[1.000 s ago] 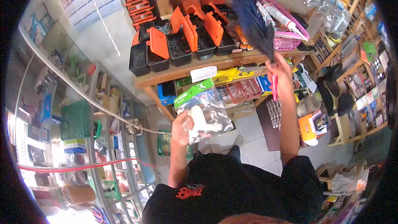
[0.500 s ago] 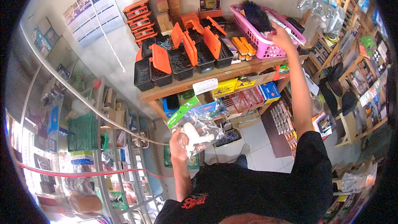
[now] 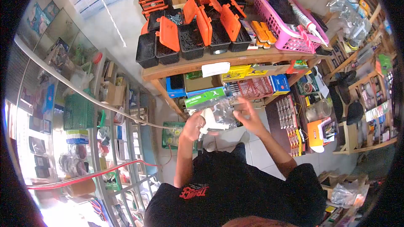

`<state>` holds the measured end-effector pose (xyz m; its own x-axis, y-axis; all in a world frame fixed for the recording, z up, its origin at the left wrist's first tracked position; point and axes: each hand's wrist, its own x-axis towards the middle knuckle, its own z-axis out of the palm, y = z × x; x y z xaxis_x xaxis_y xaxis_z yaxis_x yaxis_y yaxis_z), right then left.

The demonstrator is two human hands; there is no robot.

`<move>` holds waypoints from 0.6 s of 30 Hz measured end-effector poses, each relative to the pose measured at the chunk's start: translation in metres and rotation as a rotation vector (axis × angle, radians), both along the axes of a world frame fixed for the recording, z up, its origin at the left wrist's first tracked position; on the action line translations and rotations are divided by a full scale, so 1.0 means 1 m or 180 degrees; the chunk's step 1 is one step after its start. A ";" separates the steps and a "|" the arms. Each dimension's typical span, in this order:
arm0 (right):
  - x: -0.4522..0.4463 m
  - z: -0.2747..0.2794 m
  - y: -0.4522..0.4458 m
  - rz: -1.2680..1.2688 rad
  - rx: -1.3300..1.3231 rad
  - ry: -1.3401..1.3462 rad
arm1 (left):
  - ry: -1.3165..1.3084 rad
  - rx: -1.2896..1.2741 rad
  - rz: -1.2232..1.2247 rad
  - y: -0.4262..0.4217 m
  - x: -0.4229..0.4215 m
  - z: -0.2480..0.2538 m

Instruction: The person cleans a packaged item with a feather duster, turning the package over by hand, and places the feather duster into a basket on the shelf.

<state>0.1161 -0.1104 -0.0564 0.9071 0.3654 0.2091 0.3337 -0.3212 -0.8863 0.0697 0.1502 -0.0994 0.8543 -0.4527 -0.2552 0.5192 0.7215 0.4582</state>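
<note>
In front of my chest, my left hand [image 3: 193, 127] is closed on the left edge of a clear plastic packet [image 3: 223, 111] with a green header card [image 3: 205, 97]. Inside it lies a white plastic part [image 3: 213, 122], shaped like a tap. My right hand [image 3: 249, 117] is at the packet's right edge, thumb and fingers apart; whether its fingertips touch the plastic I cannot tell. Beyond the packet is a wooden shelf [image 3: 185, 69] with black bins [image 3: 191, 38] of screws or nails under orange lids [image 3: 169, 33].
A pink basket [image 3: 290, 42] holding a white tube [image 3: 305, 20] and a black bristly thing stands at the shelf's right end. Below are boxes and a red patterned tray [image 3: 256, 87]. A glass cabinet and a pale hose [image 3: 71, 87] run along the left. A white rope [image 3: 107, 10] hangs near the wall.
My right hand has left the pink basket and come down to the packet's right side. My left hand still holds the packet, now more level. The view has shifted.
</note>
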 end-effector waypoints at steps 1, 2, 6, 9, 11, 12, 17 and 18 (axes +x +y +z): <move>-0.006 -0.027 0.001 0.0148 0.0421 0.1091 | 0.0005 0.0092 -0.0037 -0.001 0.003 0.001; -0.011 -0.040 0.002 0.0287 0.0844 0.2183 | 0.0011 0.0186 -0.0082 -0.003 0.006 0.002; -0.020 -0.034 0.015 0.0632 0.1398 0.2936 | -0.0222 0.0499 -0.0054 -0.006 0.020 0.002; -0.008 -0.015 0.023 0.0640 0.1425 0.2844 | -0.0211 0.0825 -0.0014 0.006 0.030 -0.001; 0.004 -0.012 0.027 0.0637 0.1492 0.2911 | -0.0074 0.1009 0.0250 0.008 0.031 0.007; 0.010 -0.010 0.030 0.0649 0.1517 0.2943 | -0.0006 0.1104 0.0381 0.008 0.030 0.018; 0.045 -0.008 0.048 0.0617 0.1664 0.2982 | 0.0155 0.0398 0.0801 0.022 0.022 0.014; 0.053 -0.009 0.052 0.0494 0.1720 0.2989 | 0.0314 0.0273 0.0865 0.021 0.015 0.031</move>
